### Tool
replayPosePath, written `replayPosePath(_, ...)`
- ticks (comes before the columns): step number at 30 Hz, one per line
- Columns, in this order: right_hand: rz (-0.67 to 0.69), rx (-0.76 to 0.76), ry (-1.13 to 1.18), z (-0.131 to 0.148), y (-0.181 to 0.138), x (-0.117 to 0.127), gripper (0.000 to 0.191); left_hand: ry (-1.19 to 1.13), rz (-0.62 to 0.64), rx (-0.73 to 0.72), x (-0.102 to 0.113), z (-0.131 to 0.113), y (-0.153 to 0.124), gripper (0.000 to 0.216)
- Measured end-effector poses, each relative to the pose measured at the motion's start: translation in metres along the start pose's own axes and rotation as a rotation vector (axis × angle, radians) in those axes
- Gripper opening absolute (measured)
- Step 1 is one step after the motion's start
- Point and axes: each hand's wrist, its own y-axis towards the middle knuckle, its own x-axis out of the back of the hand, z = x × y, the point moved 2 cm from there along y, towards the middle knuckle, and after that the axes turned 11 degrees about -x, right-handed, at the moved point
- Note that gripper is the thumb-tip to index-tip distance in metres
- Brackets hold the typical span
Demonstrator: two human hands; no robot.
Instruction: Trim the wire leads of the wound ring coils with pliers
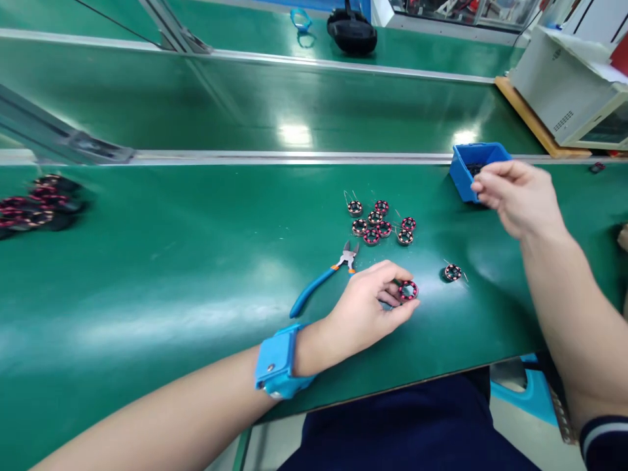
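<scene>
My left hand point(370, 304), with a blue strap on its wrist, pinches a small ring-shaped copper coil point(408, 290) between thumb and fingers just above the green bench. Raised at the front of the blue bin point(462, 175), my right hand point(520, 196) has its thumb and fingertips pressed together; whatever they hold, if anything, is too small to make out. A single wound coil point(452, 273) with wire ends sticking out lies between the two hands. Blue-handled cutting pliers point(314, 291) rest beside my left hand, jaws apart and one handle partly hidden behind it.
Several wound coils point(371, 236) lie grouped beyond the pliers. A blurred pile of coils and dark parts point(44, 203) sits at far left. Metal rails point(245, 157) cross the bench. A white machine point(559, 85) stands at back right, a black headset point(351, 33) at the back.
</scene>
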Motion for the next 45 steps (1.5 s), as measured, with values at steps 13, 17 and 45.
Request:
replayPosePath(13, 0.351, -0.307, 0.230, -0.020, -0.122, -0.048, 0.022, 0.016, -0.025, 0.019, 0.001, -0.003, -0.002, 0.017)
replayPosePath(17, 0.348, -0.327, 0.256, -0.021, -0.122, -0.049, 0.020, 0.029, -0.026, 0.005, 0.001, -0.004, -0.002, 0.016)
replayPosePath(45, 0.514, 0.171, -0.183, -0.014, -0.128, -0.032, 0.015, 0.021, -0.009, -0.029, 0.002, -0.003, -0.001, 0.013)
